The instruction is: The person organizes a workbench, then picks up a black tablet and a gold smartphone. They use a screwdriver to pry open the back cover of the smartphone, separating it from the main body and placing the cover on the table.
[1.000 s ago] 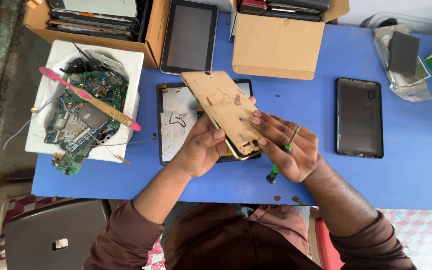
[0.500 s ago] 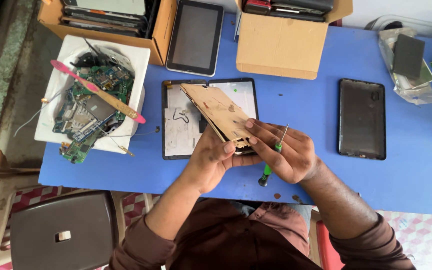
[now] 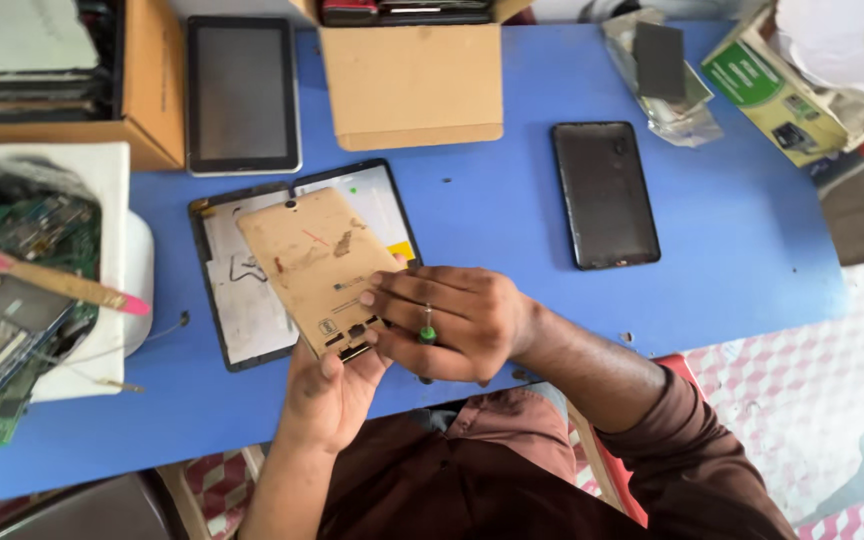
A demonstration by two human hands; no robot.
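Head view: I see my left hand clamped on the near edge of a tan tablet back cover, held tilted above an opened tablet on the blue table. My right hand is closed on a small green-tipped screwdriver, fingertips touching the cover. A white tray at left holds circuit boards. Two cardboard boxes hold stacked devices. A dark tablet lies to the right.
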